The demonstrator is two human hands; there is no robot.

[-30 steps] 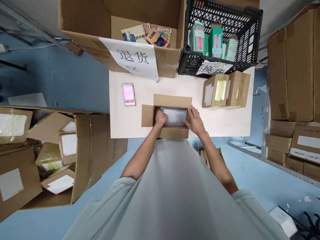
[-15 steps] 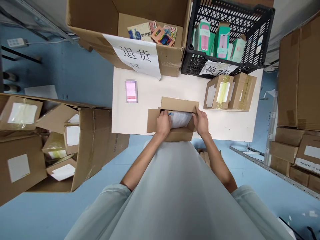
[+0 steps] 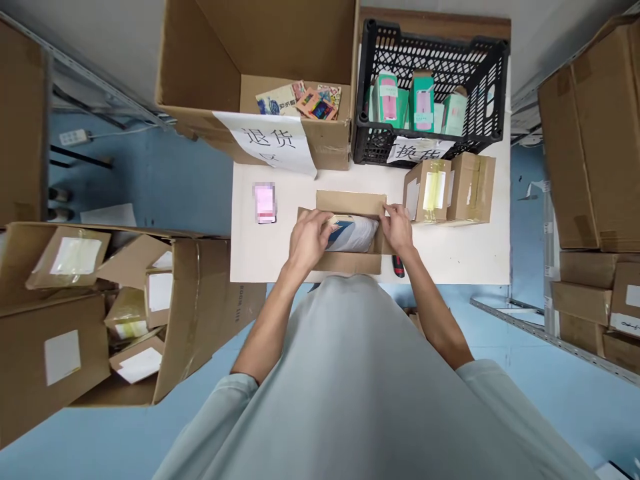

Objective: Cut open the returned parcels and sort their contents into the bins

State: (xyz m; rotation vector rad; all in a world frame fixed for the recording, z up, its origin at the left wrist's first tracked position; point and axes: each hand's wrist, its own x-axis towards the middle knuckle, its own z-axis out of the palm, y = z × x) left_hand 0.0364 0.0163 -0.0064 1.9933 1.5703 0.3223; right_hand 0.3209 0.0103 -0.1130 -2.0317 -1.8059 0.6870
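An opened cardboard box (image 3: 349, 263) lies on the white table with its flaps folded out. Inside it is a wrapped package (image 3: 357, 235), blue at its left end and whitish with crinkled wrap on the right. My left hand (image 3: 309, 238) reaches over the box's left side, fingertips pinched at the package's left upper end. At the right, my right hand (image 3: 399, 228) grips the box by its upper right corner, thumb and fingers closed on the cardboard. A red and black cutter (image 3: 398, 267) lies beneath my right wrist.
A phone (image 3: 265, 203) lies at the left. Behind stand a large carton (image 3: 330, 143) with colourful packs and a black crate (image 3: 430, 40) of green boxes. Two taped parcels (image 3: 434, 191) sit at the right. A big carton (image 3: 187, 300) of parcels stands left of the table.
My left hand has shifted left and onto the package's end, so its blue part now shows. My right hand stays at the box's right corner. The view has shifted, and the cutter now shows.
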